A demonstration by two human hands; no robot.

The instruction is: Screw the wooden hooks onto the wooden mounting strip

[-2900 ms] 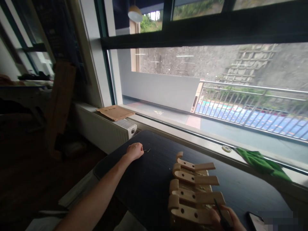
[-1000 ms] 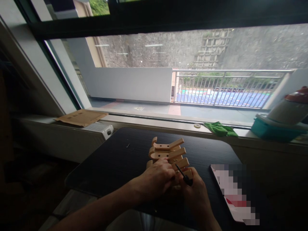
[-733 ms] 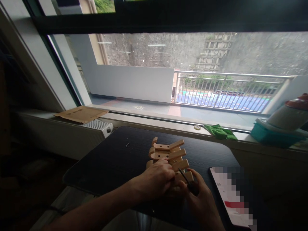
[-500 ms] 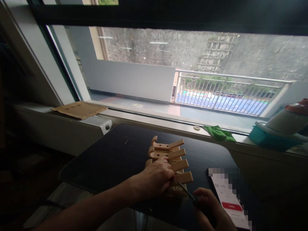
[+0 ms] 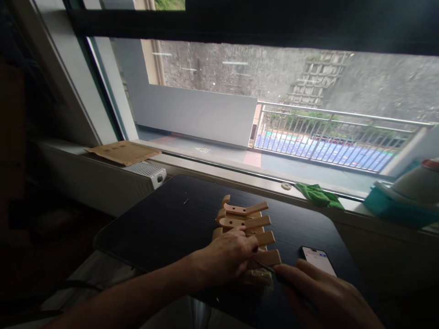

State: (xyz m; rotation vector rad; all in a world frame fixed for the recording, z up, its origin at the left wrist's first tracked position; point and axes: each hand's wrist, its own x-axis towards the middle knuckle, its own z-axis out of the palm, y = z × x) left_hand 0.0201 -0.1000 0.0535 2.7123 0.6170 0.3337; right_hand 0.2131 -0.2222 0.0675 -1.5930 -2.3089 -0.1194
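A wooden hook rack (image 5: 236, 223) with several curved pale hooks lies on the dark table. My left hand (image 5: 226, 256) is closed over its nearer hooks, fingers pressed down and covering their middle parts. In my right hand (image 5: 322, 290), at the lower right, is a screwdriver (image 5: 266, 267). Its thin metal shaft points left, the tip at the nearest hook (image 5: 269, 258) just beside my left fingers. Whether the tip sits in a screw I cannot tell. My right fingers are wrapped round the dark handle, mostly hiding it. Clear plastic wrap (image 5: 262, 278) shows at the rack's near end.
A phone (image 5: 318, 259) lies right of the rack, partly behind my right hand. One small screw-like piece (image 5: 185, 201) rests on the black table (image 5: 154, 228). Along the windowsill are a brown envelope (image 5: 125, 151), a tape roll (image 5: 286, 186), a green cloth (image 5: 318, 195) and a teal container (image 5: 394, 203).
My right hand has turned and closed more fully round the screwdriver handle, now covering the phone's lower part. The left hand stays on the rack. The whole view has shifted slightly.
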